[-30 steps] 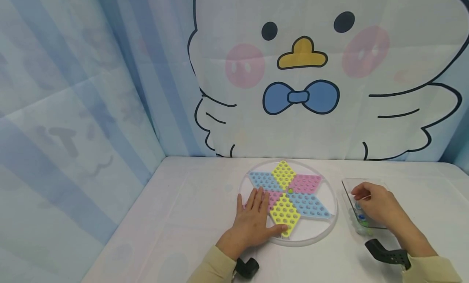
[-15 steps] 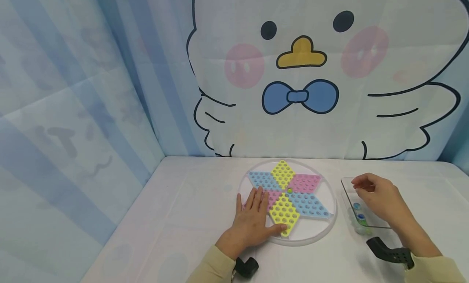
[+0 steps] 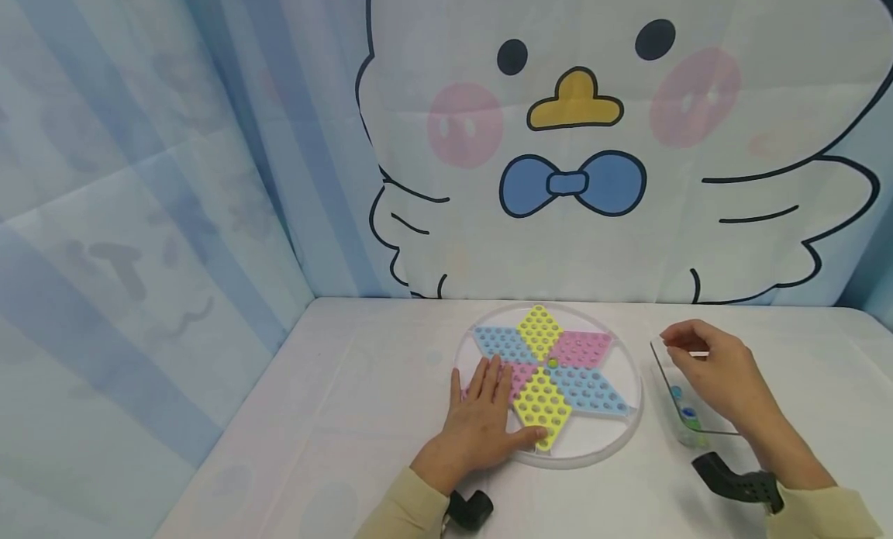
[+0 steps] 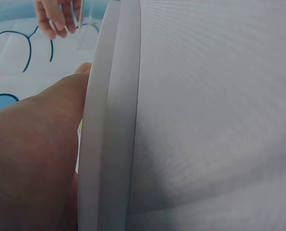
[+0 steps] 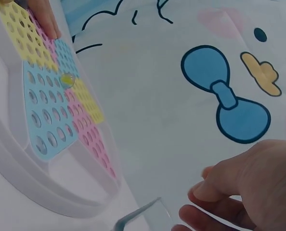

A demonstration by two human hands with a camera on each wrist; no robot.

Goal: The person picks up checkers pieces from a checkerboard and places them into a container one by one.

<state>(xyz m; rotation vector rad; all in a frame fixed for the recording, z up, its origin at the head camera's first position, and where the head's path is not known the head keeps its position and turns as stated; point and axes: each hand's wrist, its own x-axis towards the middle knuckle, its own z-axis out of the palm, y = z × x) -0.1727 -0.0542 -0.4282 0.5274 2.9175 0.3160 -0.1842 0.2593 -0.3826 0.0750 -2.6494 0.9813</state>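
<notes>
A round white Chinese checkers board (image 3: 600, 446) lies on the table, its six-pointed star coloured yellow, pink and blue. One yellow-green marble (image 3: 553, 363) sits near the star's centre. My left hand (image 3: 480, 426) rests flat on the board's left side, fingers spread and thumb over the lower yellow point. My right hand (image 3: 722, 374) is over a clear plastic box (image 3: 711, 432), fingers bent and thumb near the index finger. I cannot tell whether something small is between those fingertips. Blue marbles (image 3: 688, 412) and a green one (image 3: 692, 425) show in the box's left part.
The white table (image 3: 335, 415) reaches back to a hanging cloth (image 3: 432, 236) printed with a cartoon bird. Black wrist mounts sit at the left wrist (image 3: 470, 511) and the right wrist (image 3: 736, 481). The box stands to the right of the board.
My right hand has risen from inside the box and shifted slightly back and left above it, uncovering more marbles. My left hand and the marble on the board have stayed put.
</notes>
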